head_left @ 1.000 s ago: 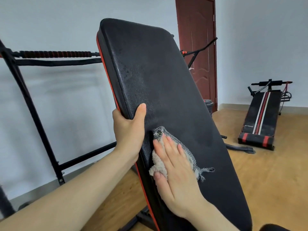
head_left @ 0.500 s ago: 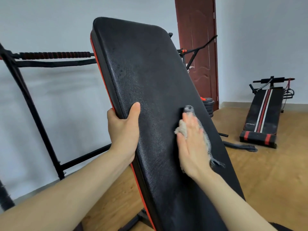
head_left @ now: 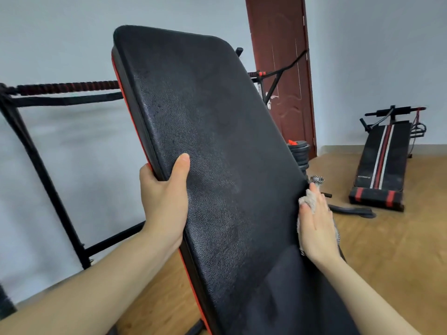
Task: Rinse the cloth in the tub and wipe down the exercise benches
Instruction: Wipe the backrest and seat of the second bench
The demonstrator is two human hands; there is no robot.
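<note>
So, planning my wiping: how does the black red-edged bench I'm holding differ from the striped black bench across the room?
The black red-edged bench stands tilted; the striped black bench sits low on the floor. The first's pad is plain, the second's has red and white stripes. Only the first is held. Both are black with red.

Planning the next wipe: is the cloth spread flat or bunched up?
Bunched. The cloth lies crumpled under the flat right hand at the bench pad's right edge, ends poking out.

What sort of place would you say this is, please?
Probably a home gym: a padded incline bench up close, a striped sit-up bench on the wooden floor, and stacked weight plates.
</note>
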